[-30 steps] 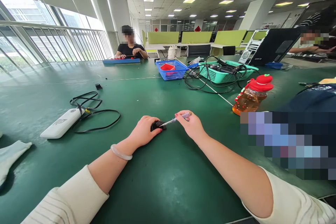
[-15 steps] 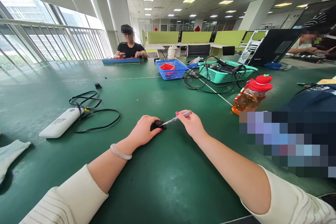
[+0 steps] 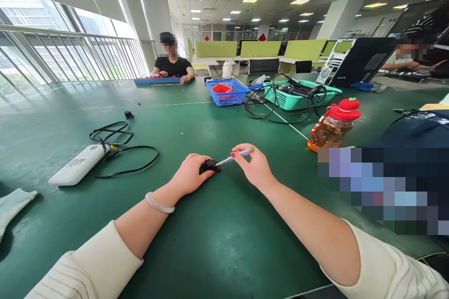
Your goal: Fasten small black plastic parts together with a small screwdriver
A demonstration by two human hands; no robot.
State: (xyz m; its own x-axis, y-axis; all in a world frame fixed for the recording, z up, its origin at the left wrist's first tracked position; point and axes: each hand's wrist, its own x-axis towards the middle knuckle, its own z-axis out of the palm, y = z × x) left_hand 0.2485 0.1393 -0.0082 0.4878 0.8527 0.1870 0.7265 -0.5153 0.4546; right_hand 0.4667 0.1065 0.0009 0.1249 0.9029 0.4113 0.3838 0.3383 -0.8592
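Note:
On the green tabletop (image 3: 224,224), a small black part (image 3: 211,165) is held down by my left hand (image 3: 190,174), whose fingers and thumb close around it. Its exact kind is too small to make out, and the fingers cover its left side. My right hand (image 3: 255,166) grips a screwdriver (image 3: 227,160) with a clear purplish handle. The thin metal shaft slants down to the left, and its tip meets the black part.
A white power bank (image 3: 80,166) with a black cable lies at left. Farther back stand a blue basket (image 3: 228,98), a green basket (image 3: 288,102) with cables, and a red-capped bottle (image 3: 331,131). Dark cloth (image 3: 414,133) lies at right. A person (image 3: 173,63) sits across the table.
My right fingers have shifted slightly along the screwdriver handle. The left hand stays on the black part. The whole view has drifted a little.

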